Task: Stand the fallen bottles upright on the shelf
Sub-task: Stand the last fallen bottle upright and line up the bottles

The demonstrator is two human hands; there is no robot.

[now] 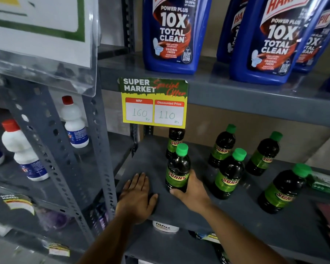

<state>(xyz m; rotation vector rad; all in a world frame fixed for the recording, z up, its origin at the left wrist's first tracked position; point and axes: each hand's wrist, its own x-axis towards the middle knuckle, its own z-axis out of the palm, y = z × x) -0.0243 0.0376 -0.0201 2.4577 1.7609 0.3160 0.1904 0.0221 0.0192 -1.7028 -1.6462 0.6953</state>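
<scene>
Fingers (176, 191) of right hand (193, 193) wrapped round the base of the front-left Sunny bottle (178, 169), thumb showing at the near side, rest hidden behind the bottle. Already standing straight, green cap up, near the front-left part of the grey shelf (147, 159). Left hand (136, 197) just lying flat and spread on the shelf board beside it, holding nothing, thumb hooked over the front edge. Five other Sunny bottles in sight: one right behind (174, 141) with its cap tucked behind the price tag (153, 102), two further right at the back (221, 147) (264, 155), one in the middle (230, 175), one front right (284, 189). All upright as far as can be told, none lying down in view. So probably the tail end of the job, settling this last one in place. Next move, guessing: let go gently so it doesn't tip, pull the hand straight back without clipping the middle bottle just to the right, then check the right end of the shelf, cut off by the frame, for stragglers. Blue Harpic bottles (171, 35) up top standing too.
</scene>
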